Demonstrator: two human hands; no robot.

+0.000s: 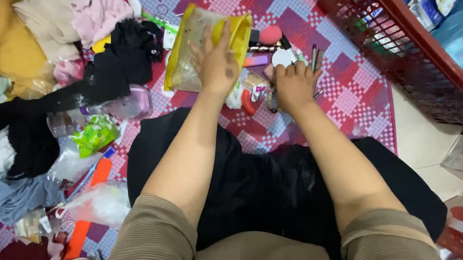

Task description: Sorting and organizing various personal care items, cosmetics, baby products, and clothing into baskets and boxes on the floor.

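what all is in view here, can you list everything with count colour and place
clear plastic zip pouch with yellow trim: one, centre top, held open
small cosmetics pile: several, pink, white, red, under the right hand
woven checked mat: one, red, pink and blue, underneath everything
heap of clothes: many, beige, pink, black, yellow, left side
orange flat stick: one, lower left
red plastic crate: one, top right
left hand: grip on the pouch's yellow edge
right hand: fingers down on the cosmetics

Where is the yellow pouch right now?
Head view, upper centre: the yellow pouch stands on the checked mat, held by the left hand, left of the cosmetics pile.
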